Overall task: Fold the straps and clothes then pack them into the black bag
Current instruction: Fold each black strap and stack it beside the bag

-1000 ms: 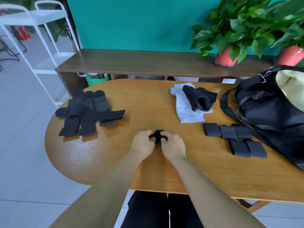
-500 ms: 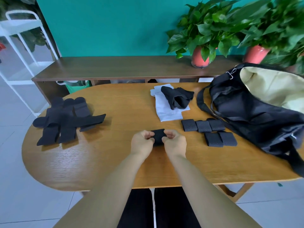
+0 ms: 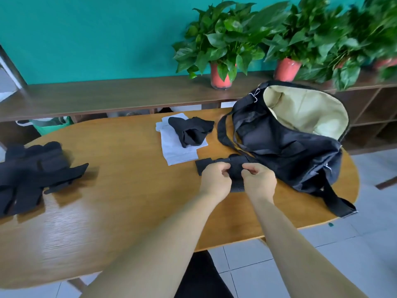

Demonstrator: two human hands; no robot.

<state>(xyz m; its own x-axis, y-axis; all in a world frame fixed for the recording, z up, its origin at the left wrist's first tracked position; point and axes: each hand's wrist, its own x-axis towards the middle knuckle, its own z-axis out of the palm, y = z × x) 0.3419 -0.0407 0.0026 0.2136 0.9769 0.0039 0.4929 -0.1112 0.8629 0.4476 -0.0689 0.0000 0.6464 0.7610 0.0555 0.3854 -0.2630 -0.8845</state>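
left hand, right hand both pinch folded strap, fingers clamped on it. soft, light, probably springy, so hold fold edges, else unfolds

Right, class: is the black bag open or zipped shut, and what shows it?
Open. The black bag lies on the table with its mouth gaping, its cream lining exposed.

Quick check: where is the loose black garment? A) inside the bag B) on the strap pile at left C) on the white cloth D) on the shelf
C: the black garment lies crumpled on the white cloth, beside the bag.
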